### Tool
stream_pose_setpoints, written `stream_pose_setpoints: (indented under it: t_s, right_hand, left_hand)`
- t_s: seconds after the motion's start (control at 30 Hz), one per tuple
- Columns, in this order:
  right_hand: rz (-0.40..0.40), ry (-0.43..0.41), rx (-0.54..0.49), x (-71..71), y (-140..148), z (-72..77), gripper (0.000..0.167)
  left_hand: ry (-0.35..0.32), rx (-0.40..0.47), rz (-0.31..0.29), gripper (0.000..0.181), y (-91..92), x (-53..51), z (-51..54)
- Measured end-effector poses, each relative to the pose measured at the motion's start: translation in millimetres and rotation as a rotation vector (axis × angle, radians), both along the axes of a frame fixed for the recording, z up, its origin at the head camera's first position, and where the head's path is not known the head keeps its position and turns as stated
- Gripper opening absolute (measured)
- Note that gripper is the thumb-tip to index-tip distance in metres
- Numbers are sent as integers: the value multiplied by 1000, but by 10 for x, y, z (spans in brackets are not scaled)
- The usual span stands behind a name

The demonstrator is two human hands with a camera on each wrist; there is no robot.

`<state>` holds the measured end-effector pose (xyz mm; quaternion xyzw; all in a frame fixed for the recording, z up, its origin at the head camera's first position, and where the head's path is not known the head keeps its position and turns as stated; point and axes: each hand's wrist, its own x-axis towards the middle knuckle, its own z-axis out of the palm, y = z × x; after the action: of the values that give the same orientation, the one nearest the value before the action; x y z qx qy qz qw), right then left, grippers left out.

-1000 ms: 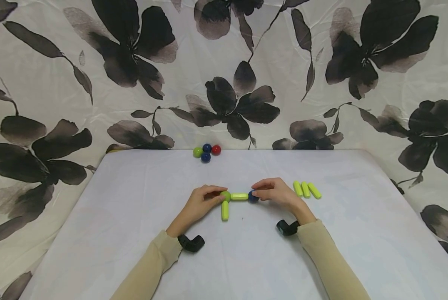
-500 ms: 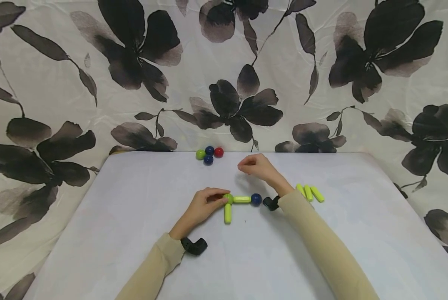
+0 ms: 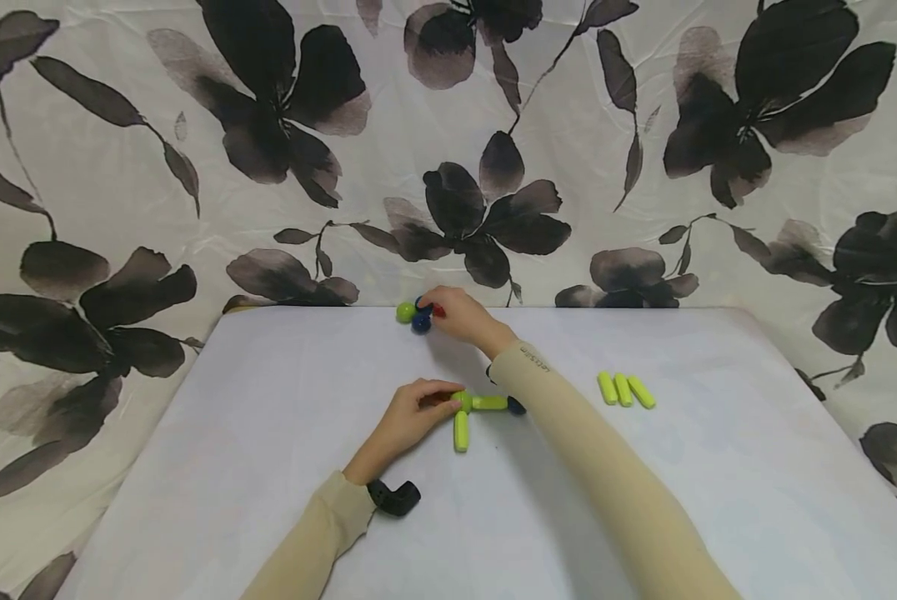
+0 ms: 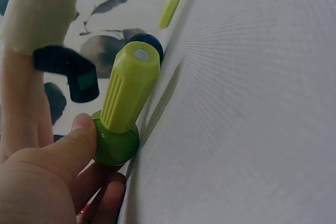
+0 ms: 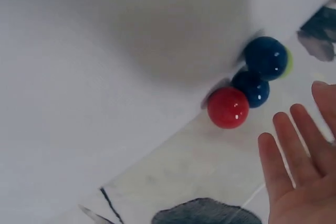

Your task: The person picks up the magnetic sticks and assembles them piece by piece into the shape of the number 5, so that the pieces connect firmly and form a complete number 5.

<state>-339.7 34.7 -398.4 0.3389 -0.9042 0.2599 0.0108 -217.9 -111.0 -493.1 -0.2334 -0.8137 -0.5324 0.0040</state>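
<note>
Two yellow-green ridged rods (image 3: pixel 461 432), in the head view, join the glossy green ball (image 3: pixel 463 402) that my left hand (image 3: pixel 409 415) pinches near the middle of the white surface (image 3: pixel 291 383); my right sleeve (image 3: pixel 606 467) partly covers a dark blue ball (image 3: pixel 517 407). Three loose rods (image 3: pixel 623 389) lie toward the right edge. In the left wrist view, my thumb presses the green ball. In the right wrist view, my right hand (image 5: pixel 310 166), fingers straight and apart, is beside a shiny red ball (image 5: pixel 228 107) and two navy balls (image 5: pixel 266 59) at the far edge.

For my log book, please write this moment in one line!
left hand: pinches joined green ball; right hand: near red ball; three yellow-green sticks: loose
</note>
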Motion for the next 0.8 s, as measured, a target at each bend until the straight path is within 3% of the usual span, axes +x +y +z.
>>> stream_pose_setpoints:
  t_s: [0.13,0.23,0.47,0.8]
  right_hand:
    - [37,42,160,-29,-113,-37,39]
    - [39,38,207,-38,-153,-78,40]
    - [-9,-4,237,-12,-149,-139,37]
    - [-17,-5,183,32,-90,-155,27]
  left_hand:
    - [6,17,-6,28,-15,24,2]
    - [0,12,-5,27,-20,21,5]
    - [0,7,-2,27,-13,-6,0]
    - [-8,-8,1,28,-18,8,16]
